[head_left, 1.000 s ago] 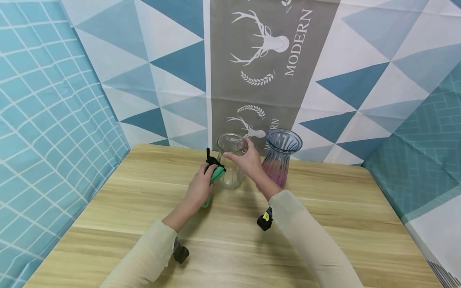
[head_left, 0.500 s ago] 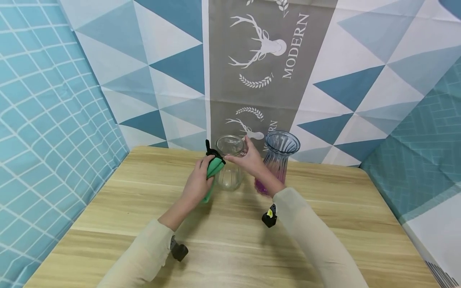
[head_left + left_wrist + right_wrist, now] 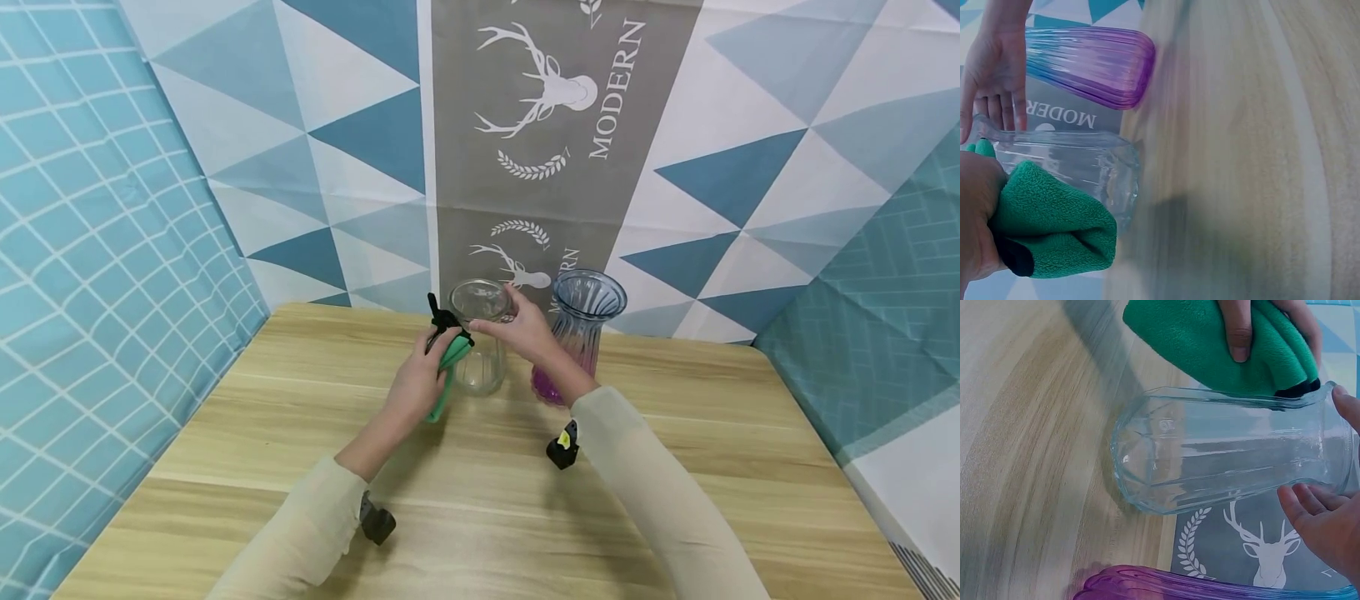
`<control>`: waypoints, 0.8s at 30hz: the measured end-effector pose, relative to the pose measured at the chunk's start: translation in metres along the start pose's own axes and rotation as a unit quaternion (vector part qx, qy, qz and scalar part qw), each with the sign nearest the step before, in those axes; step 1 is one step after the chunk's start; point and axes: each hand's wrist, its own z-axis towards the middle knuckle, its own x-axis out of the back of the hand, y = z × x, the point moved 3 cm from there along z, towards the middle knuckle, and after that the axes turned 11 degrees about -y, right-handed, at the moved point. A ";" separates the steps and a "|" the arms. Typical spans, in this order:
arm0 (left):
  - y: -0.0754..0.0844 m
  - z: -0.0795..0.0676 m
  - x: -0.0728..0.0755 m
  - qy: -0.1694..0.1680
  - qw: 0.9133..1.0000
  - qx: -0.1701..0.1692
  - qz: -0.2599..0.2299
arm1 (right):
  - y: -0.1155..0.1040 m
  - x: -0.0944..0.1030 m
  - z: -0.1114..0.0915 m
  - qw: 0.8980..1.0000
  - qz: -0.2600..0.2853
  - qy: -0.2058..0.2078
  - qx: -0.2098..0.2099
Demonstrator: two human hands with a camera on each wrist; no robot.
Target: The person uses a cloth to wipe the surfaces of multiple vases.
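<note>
A clear ribbed glass vase [image 3: 1210, 450] stands upright near the back of the table. Around its neck, just under the rim, curl the thumb and fingers of my right hand [image 3: 525, 335]. My left hand [image 3: 415, 385] grips a folded green cloth [image 3: 1054, 219] with a black edge and strap, held up against the vase's left side. In the right wrist view the cloth overlaps the glass wall near the neck. Just right of my right hand stands a second ribbed vase [image 3: 587, 329], blue at the top and purple at the base, partly hidden by my forearm.
The wooden table [image 3: 465, 508] reaches back to a patterned wall covering [image 3: 375, 167] with deer prints, close behind both vases. Blue tiled sheeting [image 3: 90, 250] hangs along the left side. A small black camera [image 3: 562, 447] sits on my right wrist.
My left hand and the cloth have shifted slightly up along the clear vase. My right forearm has moved a little to the right, uncovering the purple base. Both vases stay in place.
</note>
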 end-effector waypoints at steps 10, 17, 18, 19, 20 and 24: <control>-0.007 -0.005 -0.007 -0.031 0.999 -0.007 0.042 | 0.001 0.001 0.000 1.000 0.007 0.010 0.001; -0.002 -0.010 -0.004 0.017 0.996 -0.029 0.078 | 0.000 0.001 -0.002 1.000 0.009 0.003 0.001; 0.000 -0.010 -0.004 0.026 0.995 -0.036 0.084 | 0.000 0.001 -0.002 1.000 0.010 0.002 0.002; 0.001 -0.010 -0.003 0.035 0.994 -0.042 0.092 | 0.001 0.001 -0.001 1.000 0.011 0.001 0.003; 0.002 -0.010 -0.003 0.044 0.993 -0.049 0.100 | 0.001 0.000 -0.001 1.000 0.012 0.001 0.002; 0.005 -0.008 -0.002 0.062 0.987 -0.073 0.130 | 0.001 0.001 -0.001 1.000 0.015 0.001 0.004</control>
